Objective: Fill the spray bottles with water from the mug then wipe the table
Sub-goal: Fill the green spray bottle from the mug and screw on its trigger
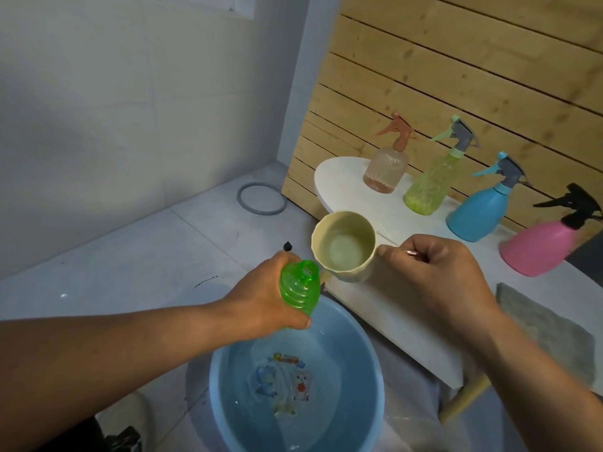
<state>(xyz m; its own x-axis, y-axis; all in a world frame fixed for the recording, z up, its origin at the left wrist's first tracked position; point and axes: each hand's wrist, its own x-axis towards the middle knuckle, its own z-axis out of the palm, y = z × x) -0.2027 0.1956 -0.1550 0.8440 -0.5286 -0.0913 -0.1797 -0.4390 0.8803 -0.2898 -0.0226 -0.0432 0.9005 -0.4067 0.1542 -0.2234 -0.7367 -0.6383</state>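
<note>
Mug (pixel 344 247), cream plastic, is held by its handle in the right hand (pixel 434 275); the fingers are curled round the handle, and the mouth faces up and toward the camera. A shallow pool of water appears to lie in its bottom.

Green bottle (pixel 300 285), cap off, is gripped round its ribbed body by the left hand (pixel 261 301), fingers wrapped about it. Its long axis runs near upright, leaning slightly, with the open neck at the top. Both are held above the blue basin (pixel 295 386), which contains water.

Governing relation: the mug rim sits just right of and slightly above the bottle neck, nearly touching it. Judged next move: tip the mug leftward so that its lip comes over the narrow neck. The neck is small against the mug mouth, so spillage into the basin is likely.

On the white worktop (pixel 346 172) stand four capped spray bottles: peach (pixel 386 171), yellow-green (pixel 430 187), blue (pixel 479 213) and pink (pixel 541 252). A grey cloth (pixel 541 334) lies at the near end.

Writing: a cartoon print with lettering shows on the basin floor; the lettering cannot be read. No brand is legible elsewhere.
</note>
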